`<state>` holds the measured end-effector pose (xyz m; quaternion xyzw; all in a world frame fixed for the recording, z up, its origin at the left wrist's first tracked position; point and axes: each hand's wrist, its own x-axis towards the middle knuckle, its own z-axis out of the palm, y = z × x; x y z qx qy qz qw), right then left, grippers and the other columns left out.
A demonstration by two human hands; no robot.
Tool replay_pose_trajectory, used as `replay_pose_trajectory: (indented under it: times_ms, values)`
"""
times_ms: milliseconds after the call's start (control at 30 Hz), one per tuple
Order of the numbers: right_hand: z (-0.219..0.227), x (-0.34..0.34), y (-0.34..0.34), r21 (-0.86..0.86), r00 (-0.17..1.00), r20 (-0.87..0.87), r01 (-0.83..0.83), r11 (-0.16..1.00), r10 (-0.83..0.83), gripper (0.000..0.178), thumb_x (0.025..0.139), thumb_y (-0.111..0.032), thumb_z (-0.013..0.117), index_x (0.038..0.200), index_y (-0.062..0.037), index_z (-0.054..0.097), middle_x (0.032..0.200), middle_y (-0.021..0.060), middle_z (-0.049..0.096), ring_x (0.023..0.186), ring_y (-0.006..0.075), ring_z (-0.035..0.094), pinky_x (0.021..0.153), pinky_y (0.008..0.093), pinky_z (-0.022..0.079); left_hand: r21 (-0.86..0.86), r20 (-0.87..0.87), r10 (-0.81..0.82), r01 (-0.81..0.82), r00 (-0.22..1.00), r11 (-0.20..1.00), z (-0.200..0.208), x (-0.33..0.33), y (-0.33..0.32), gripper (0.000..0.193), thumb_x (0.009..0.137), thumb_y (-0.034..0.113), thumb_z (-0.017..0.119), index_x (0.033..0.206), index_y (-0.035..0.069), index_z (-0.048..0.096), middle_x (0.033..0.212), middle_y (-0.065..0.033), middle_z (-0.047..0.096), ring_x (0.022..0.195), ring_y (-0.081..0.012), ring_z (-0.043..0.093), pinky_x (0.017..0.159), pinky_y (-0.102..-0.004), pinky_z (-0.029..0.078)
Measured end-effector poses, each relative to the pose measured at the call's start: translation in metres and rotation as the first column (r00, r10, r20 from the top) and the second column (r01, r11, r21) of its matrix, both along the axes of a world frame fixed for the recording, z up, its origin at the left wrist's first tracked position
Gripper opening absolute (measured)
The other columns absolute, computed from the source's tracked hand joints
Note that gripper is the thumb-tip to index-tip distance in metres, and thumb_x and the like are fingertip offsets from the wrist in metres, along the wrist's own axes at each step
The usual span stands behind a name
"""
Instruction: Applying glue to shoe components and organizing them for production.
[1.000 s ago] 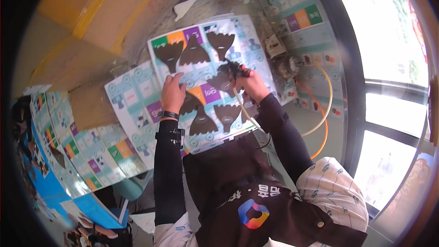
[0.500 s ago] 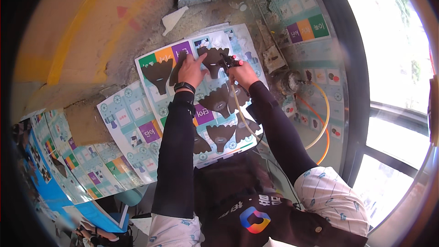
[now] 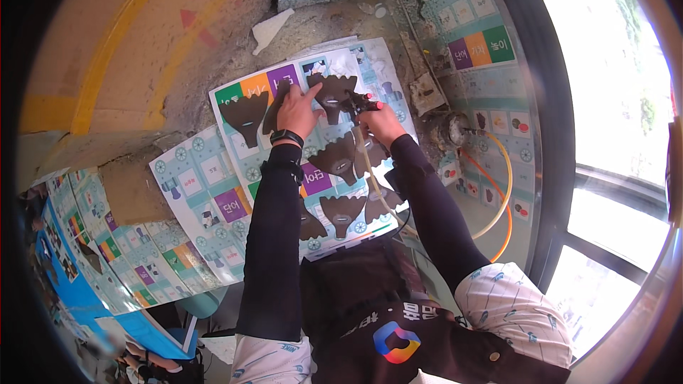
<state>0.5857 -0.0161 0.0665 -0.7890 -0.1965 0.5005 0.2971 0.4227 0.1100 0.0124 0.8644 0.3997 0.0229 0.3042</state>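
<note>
My right hand (image 3: 384,126) is wrapped round a small black spray gun (image 3: 361,104) with red knobs. A pale hose (image 3: 370,171) trails from it toward me. The gun's nose is at the right edge of a dark, fan-shaped flat piece (image 3: 332,99) with a scalloped top and a small slit. My left hand (image 3: 297,112) lies with fingers spread, fingertips touching that piece's left side and its palm over another dark piece (image 3: 273,117). A further fan-shaped piece (image 3: 245,117) lies to its left. Several more, such as a middle piece (image 3: 334,158) and a near piece (image 3: 341,213), lie closer to me.
Printed sheets (image 3: 206,178) in teal and white cover the work surface beneath the pieces. Yellow and orange hoses (image 3: 509,192) curve at the right, beside a crusted round container (image 3: 449,129). A cardboard wall (image 3: 107,50) stands at the left, a window (image 3: 612,64) at the right.
My right hand and the spray gun have moved slightly toward me, down the right edge of the far piece. My left hand has stayed in place.
</note>
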Motion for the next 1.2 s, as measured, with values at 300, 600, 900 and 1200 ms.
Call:
replay_pose_trajectory:
  times_ms: [300,600,900,1200]
  values:
    - [0.017,-0.005,0.013,0.035,0.999,-0.036,0.042,0.998,-0.041,0.018,0.071,-0.015,0.062,0.062,0.0009,0.061,0.058,0.0086,0.061,0.046,0.0170,0.056,0.041,0.0316,0.041,0.002,0.053,-0.025,0.025,0.998,1.000,-0.003,-0.002,0.003,0.061,0.076,0.015,0.076,0.132,0.023,0.053,0.105,-0.0119,0.051,0.102,-0.0309,0.055,0.087,-0.0401,0.048]
    - [0.055,-0.060,0.019,0.102,0.981,-0.194,0.005,0.995,0.014,0.021,0.070,-0.012,0.064,0.086,0.0024,0.067,0.070,0.0082,0.063,0.053,0.0171,0.058,0.042,0.0287,0.045,0.060,0.150,0.066,-0.076,0.986,0.995,0.014,-0.095,0.034,0.065,0.070,-0.002,0.074,0.128,0.020,0.056,0.099,-0.0100,0.049,0.098,-0.0280,0.054,0.088,-0.0377,0.045]
    - [0.023,-0.087,0.063,0.099,1.000,0.020,-0.005,0.995,0.003,0.019,0.076,-0.014,0.056,0.069,0.0026,0.062,0.058,0.0106,0.062,0.049,0.0197,0.061,0.042,0.0318,0.046,-0.069,0.050,0.008,-0.005,0.999,0.998,-0.003,-0.103,0.046,0.074,0.066,0.002,0.079,0.130,0.028,0.054,0.106,-0.0105,0.050,0.105,-0.0293,0.055,0.089,-0.0387,0.048]
    - [0.008,-0.095,0.072,0.120,0.996,-0.043,-0.073,0.990,0.079,0.020,0.074,-0.013,0.057,0.062,0.0025,0.062,0.051,0.0099,0.059,0.038,0.0179,0.054,0.038,0.0314,0.040,-0.073,0.064,0.018,-0.013,0.998,0.997,-0.005,-0.105,0.046,0.075,0.067,0.001,0.079,0.132,0.028,0.053,0.103,-0.0103,0.049,0.105,-0.0298,0.054,0.089,-0.0387,0.046]
